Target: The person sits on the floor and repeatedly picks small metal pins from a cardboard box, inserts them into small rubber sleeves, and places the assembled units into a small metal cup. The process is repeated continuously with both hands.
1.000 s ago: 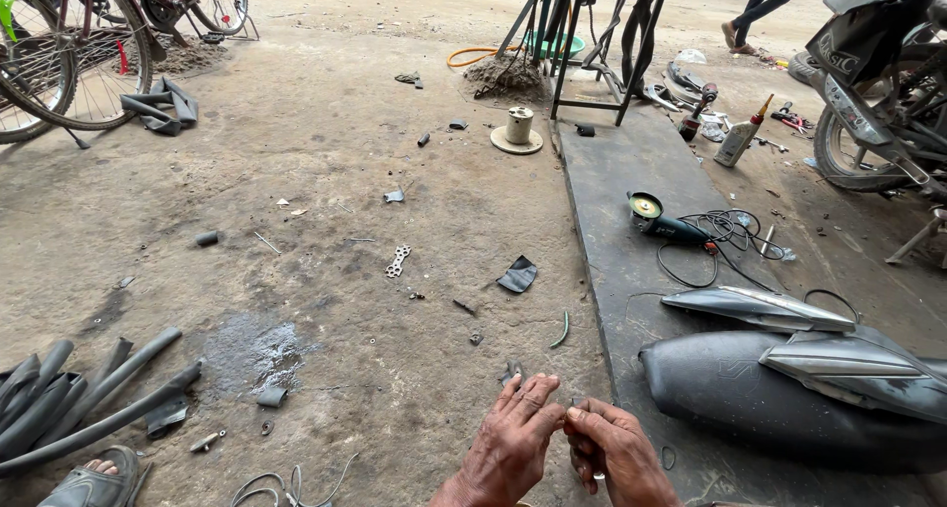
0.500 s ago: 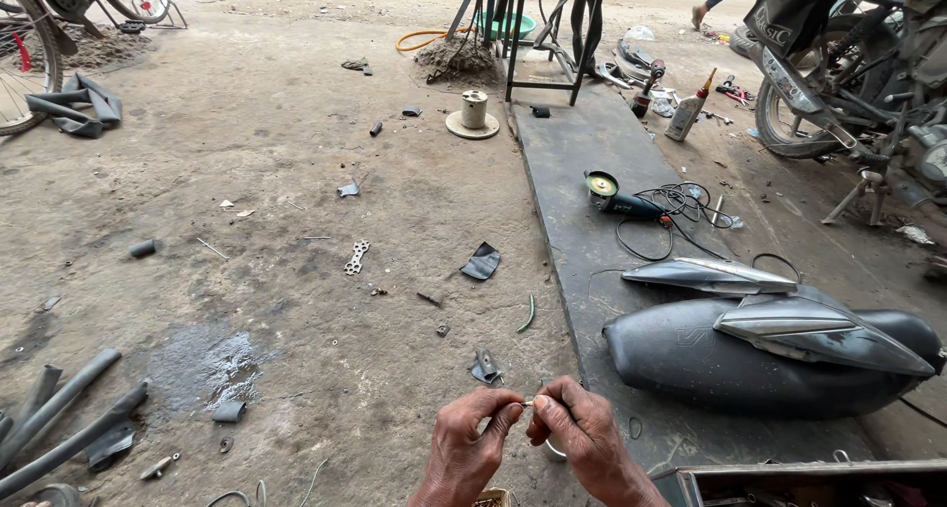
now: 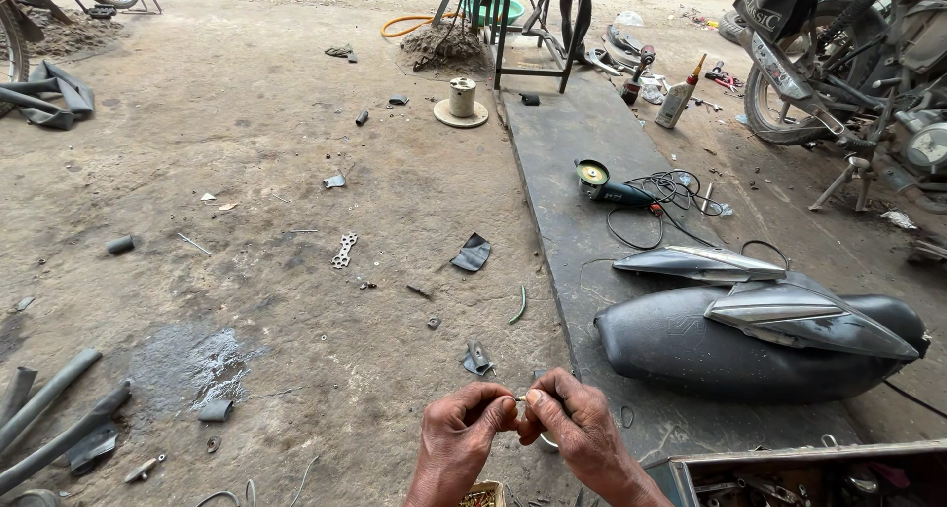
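While both hands meet low in the view, the left hand (image 3: 462, 430) and the right hand (image 3: 575, 430) pinch a tiny metal piece (image 3: 520, 398) between their fingertips, fingers pressed together on it from either side; it looks like a small screw or pin, though it is too small to name surely. Such a piece is likely light, stiff and easy to drop, so a tip-to-tip grip at its two ends seems the sound hold. Just below the hands sits a small box of brassy bits (image 3: 479, 496), and at the lower right the rim of an open metal toolbox (image 3: 789, 455). Beyond the right hand a dark motorcycle fuel tank (image 3: 691, 349) lies on a dark floor slab (image 3: 572, 142), with silver side panels (image 3: 700, 262) resting on and beside it. Farther along the slab lies an angle grinder (image 3: 607, 184) with its cable coiled nearby. On the dirt floor (image 3: 247, 172) to the left are rubber scraps (image 3: 473, 253) and grey tubes (image 3: 54, 408). Farthest off stand a round flanged metal part (image 3: 461, 101), a bottle (image 3: 679, 97) and a parked motorcycle (image 3: 848, 53).
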Available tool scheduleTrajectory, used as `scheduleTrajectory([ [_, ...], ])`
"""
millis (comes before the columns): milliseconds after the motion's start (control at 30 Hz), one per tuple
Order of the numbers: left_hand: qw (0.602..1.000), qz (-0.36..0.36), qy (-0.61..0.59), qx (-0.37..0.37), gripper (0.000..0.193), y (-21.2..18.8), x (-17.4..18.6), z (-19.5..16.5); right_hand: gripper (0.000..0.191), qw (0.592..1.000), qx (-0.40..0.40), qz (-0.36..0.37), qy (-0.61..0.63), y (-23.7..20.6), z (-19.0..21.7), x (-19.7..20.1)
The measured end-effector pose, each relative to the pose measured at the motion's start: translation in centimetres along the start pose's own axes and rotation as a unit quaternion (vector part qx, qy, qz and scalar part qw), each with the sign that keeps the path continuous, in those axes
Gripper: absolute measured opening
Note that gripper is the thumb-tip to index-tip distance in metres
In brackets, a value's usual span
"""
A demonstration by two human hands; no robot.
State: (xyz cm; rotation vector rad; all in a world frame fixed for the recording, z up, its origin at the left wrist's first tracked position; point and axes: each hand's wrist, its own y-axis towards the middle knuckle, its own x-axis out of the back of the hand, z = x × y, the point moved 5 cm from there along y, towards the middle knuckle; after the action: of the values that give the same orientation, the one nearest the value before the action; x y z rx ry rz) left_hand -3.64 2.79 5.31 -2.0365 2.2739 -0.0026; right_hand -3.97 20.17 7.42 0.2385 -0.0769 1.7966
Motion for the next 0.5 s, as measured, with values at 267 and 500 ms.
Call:
scheduleTrajectory([
  [267,0.998,-0.021,-0.046,-0.028,0.013,-0.1,-0.8,1.5,0.016,0.999,0.02,-0.017,-0.027,-0.3,0.1,-0.5],
  [500,0.998,-0.049,0.028,-0.032,0.01,-0.5,-0.5,1.9,0.015,1.0,0.018,-0.015,-0.015,-0.7,-0.2,-1.3],
])
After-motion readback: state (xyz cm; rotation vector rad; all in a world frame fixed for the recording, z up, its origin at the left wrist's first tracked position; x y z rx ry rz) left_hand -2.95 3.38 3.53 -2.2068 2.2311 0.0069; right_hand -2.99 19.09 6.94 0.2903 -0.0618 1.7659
